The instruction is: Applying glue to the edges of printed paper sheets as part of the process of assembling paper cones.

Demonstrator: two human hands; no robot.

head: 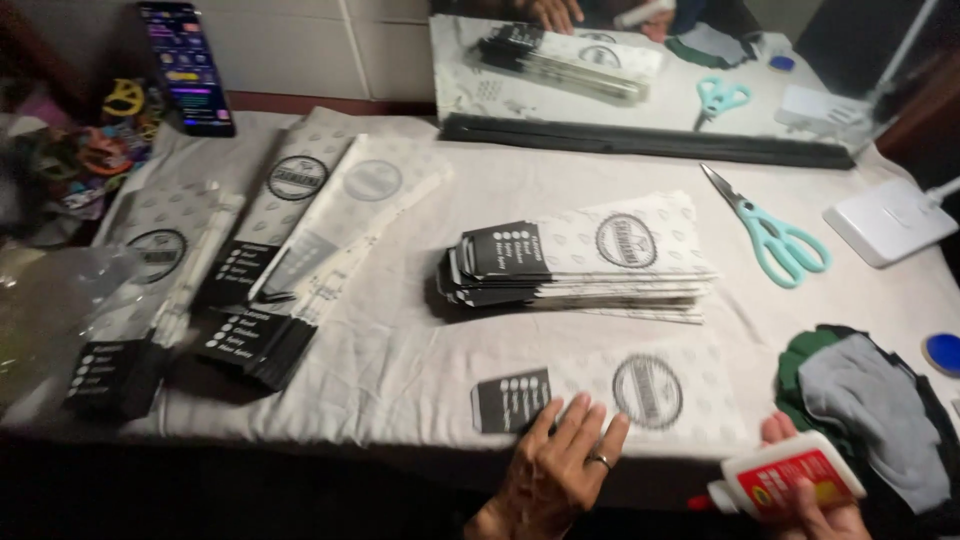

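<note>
My left hand (556, 468) lies flat with fingers spread on the near edge of a single white paper bag (610, 397) that has a black end panel and a round emblem. My right hand (812, 500) grips a white glue bottle (785, 478) with a red label and a red tip pointing left, just off the table's near right edge. Behind the single bag rests a stack of the same paper bags (580, 262).
More bags fan out at the left (290, 250), beside clear plastic wrap (50, 310). Teal scissors (770, 235), a white lamp base (885, 220), a blue cap (943, 352) and green and grey cloth (865, 410) lie right. A mirror (640, 80) and a lit phone (187, 65) stand behind.
</note>
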